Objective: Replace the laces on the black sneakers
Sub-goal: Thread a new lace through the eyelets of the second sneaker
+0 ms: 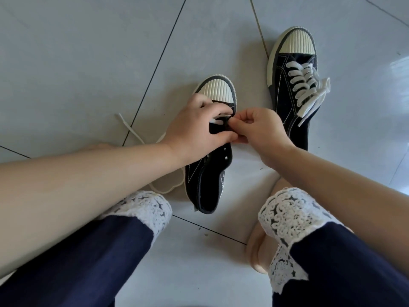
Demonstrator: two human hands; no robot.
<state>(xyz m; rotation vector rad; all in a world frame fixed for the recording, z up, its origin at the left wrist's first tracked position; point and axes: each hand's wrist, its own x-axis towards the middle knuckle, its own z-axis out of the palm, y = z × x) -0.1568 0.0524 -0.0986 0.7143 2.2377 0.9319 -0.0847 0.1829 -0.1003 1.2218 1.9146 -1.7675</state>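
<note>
Down on the floor (88, 63), the left hand (194, 127) curls round the unlaced sneaker (210, 173) near its toe. The right hand (261, 131) has its fingers (238, 126) pinched on the white lace (218, 122) at the front eyelets. The laced sneaker (292, 85) lies just beside.

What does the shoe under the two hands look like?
It is a black sneaker of canvas-like cloth with white stitching, a cream ribbed toe cap and small metal eyelets, most of them empty. It sits sole-down on the grey tiled floor, toe pointing away. The left hand holds its front, and the right hand pinches a white lace at the front eyelets.
</note>
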